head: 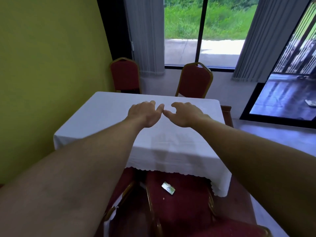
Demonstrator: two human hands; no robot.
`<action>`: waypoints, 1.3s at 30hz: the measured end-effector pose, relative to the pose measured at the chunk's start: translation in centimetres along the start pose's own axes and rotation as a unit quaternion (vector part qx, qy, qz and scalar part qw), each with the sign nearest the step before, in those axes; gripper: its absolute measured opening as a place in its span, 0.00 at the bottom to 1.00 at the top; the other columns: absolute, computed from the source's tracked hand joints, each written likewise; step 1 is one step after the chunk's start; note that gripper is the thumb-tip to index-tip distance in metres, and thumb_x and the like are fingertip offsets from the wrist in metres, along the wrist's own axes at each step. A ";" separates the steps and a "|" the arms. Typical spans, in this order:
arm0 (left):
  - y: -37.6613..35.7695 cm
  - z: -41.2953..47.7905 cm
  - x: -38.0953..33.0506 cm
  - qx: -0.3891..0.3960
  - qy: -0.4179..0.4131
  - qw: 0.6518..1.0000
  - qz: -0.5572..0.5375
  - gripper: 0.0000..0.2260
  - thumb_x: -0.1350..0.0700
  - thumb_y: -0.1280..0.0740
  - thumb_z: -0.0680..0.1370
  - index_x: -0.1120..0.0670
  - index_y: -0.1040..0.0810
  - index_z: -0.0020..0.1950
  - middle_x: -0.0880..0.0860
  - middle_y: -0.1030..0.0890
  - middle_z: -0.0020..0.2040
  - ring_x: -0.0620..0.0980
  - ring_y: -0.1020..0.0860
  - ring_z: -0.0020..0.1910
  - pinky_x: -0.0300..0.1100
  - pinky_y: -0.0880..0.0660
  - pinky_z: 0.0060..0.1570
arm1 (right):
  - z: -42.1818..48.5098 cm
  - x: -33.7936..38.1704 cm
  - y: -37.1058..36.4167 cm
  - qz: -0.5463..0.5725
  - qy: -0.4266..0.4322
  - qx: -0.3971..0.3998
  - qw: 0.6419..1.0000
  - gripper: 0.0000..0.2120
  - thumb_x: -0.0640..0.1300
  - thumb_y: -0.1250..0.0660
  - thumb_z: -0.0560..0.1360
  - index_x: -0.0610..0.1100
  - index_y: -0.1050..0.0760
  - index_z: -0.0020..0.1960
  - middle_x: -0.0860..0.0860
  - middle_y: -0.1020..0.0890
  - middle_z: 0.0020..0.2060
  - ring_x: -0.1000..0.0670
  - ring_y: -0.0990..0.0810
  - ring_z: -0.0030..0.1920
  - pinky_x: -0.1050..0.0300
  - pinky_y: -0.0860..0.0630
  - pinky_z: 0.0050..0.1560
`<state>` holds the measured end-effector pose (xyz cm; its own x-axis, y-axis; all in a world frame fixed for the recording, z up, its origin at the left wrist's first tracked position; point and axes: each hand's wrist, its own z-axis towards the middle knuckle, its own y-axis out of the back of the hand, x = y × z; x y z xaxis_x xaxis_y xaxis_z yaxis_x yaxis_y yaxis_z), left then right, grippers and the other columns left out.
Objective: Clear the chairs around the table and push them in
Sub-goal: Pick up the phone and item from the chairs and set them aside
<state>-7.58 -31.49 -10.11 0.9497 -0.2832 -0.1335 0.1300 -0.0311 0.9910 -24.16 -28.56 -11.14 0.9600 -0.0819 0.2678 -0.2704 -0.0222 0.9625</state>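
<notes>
Table [106,117] covered by white cloth [171,151] with scalloped hem, hanging over near edge. Cloth surface bare. Near red chair seat [188,202] (partly under hem) carries a small flat packet [168,188], possibly a card.

Looks like dining or function room, restaurant or hall type. Desk [106,113] under white scallop-edged cloth; red padded banquet chairs [195,79] with gold metal frames around it. Yellow-green wall [51,65], grey vertical blinds [145,35], floor-length window [203,31] onto paved strip and grass. Tiled floor [277,134].
</notes>
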 end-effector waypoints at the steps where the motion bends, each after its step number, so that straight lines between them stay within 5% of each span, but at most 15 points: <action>1: -0.3 -0.2 0.4 0.001 0.003 1.000 -0.003 0.29 0.39 0.54 0.84 0.54 0.33 0.76 0.57 0.27 0.72 0.59 0.28 0.69 0.54 0.32 0.64 | 0.1 0.3 -0.5 -0.002 0.004 0.002 1.000 0.35 0.70 0.48 0.78 0.48 0.34 0.76 0.46 0.26 0.72 0.41 0.27 0.69 0.43 0.29 0.65; 11: -7.4 0.9 9.7 0.039 0.026 0.998 -0.044 0.26 0.42 0.54 0.84 0.54 0.34 0.76 0.56 0.26 0.71 0.59 0.26 0.67 0.53 0.31 0.61 | 4.4 6.7 -9.5 0.011 0.026 0.039 0.999 0.34 0.67 0.46 0.80 0.46 0.34 0.76 0.46 0.23 0.68 0.41 0.25 0.67 0.43 0.26 0.62; 26: -25.9 5.5 33.4 0.164 0.126 0.973 -0.107 0.23 0.43 0.51 0.83 0.55 0.30 0.69 0.59 0.23 0.66 0.61 0.25 0.63 0.57 0.30 0.61 | 14.3 19.6 -36.0 0.060 0.035 0.109 0.992 0.29 0.62 0.43 0.81 0.45 0.32 0.74 0.43 0.27 0.71 0.39 0.26 0.67 0.42 0.27 0.64; 39: -43.2 5.0 43.2 0.253 0.194 0.940 -0.122 0.27 0.41 0.48 0.83 0.55 0.38 0.78 0.58 0.31 0.73 0.63 0.28 0.67 0.56 0.30 0.63 | 17.2 21.1 -55.2 0.078 0.006 0.233 0.969 0.29 0.62 0.43 0.81 0.46 0.33 0.75 0.43 0.30 0.72 0.38 0.28 0.68 0.41 0.29 0.66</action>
<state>26.36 -47.20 -58.66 0.9543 0.1589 -0.2532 0.2988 -0.5292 0.7941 9.74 -46.24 -59.41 0.9045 -0.1086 0.4124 -0.4136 -0.4588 0.7864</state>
